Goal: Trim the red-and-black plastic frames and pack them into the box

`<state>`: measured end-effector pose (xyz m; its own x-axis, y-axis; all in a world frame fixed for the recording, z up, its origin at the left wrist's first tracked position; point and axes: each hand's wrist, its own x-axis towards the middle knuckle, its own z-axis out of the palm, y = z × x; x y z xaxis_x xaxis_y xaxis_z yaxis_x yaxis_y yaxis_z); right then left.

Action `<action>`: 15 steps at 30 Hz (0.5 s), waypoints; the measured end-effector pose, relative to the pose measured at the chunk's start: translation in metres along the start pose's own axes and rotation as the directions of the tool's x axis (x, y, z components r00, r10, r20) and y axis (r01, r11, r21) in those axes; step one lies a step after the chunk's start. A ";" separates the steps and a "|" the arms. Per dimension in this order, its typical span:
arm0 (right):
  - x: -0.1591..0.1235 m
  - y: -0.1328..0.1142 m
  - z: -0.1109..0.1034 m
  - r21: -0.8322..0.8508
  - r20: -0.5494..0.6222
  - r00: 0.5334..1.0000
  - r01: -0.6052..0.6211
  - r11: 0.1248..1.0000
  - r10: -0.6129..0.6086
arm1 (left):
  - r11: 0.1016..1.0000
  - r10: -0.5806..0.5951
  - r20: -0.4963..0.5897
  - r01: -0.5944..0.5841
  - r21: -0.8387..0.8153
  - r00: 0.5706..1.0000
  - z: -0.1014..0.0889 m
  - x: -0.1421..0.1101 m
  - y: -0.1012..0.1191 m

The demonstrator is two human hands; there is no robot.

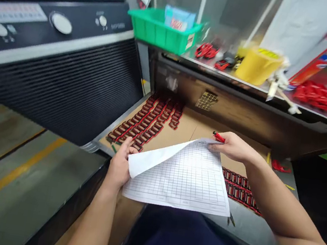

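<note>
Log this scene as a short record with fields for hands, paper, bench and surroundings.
Left hand: at the left edge of the gridded paper; grip unclear
Right hand: holding the paper's upper right corner and a red pen
Paper: upper left part curled; writing unreadable
Bench: red-and-black parts in rows on tan board
Surroundings: green bin above bench; dark machine at left
</note>
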<state>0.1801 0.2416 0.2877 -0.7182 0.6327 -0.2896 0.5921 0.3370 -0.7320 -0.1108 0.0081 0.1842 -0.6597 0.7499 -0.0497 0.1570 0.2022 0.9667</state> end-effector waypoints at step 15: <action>0.034 -0.068 -0.133 0.185 -0.667 0.745 0.188 0.965 -0.017 | 0.897 0.439 -0.159 -0.423 0.128 0.884 0.062 0.203 0.263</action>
<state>0.1639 0.3332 0.4094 -0.3014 0.9305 0.2080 0.3683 0.3148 -0.8748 -0.1582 0.2522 0.4128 -0.6314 0.6514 0.4208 0.5137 -0.0552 0.8562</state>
